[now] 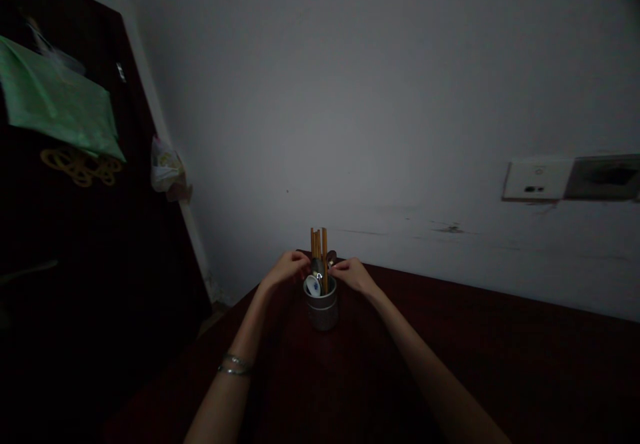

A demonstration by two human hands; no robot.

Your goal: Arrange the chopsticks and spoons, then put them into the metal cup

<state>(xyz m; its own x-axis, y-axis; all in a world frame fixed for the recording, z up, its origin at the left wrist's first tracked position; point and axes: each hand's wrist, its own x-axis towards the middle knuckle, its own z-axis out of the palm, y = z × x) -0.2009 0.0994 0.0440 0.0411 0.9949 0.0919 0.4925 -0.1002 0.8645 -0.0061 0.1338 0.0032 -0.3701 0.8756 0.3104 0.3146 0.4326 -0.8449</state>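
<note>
A grey ribbed utensil holder (pixel 323 314) stands upright on the dark red table. Several wooden chopsticks (pixel 325 251) rise out of it, together with a white ceramic spoon (pixel 313 286) with a blue mark and some metal cutlery. My left hand (pixel 289 269) hovers at the holder's left rim, fingers curved and loosely apart, with nothing visible in them. On the other side, my right hand (pixel 353 275) pinches near the neck of a metal spoon (pixel 331 256), whose bowl points up behind the chopsticks. The spoon's lower end is hidden.
The dark red tabletop (pixel 450 317) meets a pale wall (pixel 375 131). A socket plate (pixel 537 180) is on the wall at right. To the left, a dark door (pixel 125 231) carries a green cloth (pixel 60 97), and a plastic bag (pixel 167 167) hangs by its frame.
</note>
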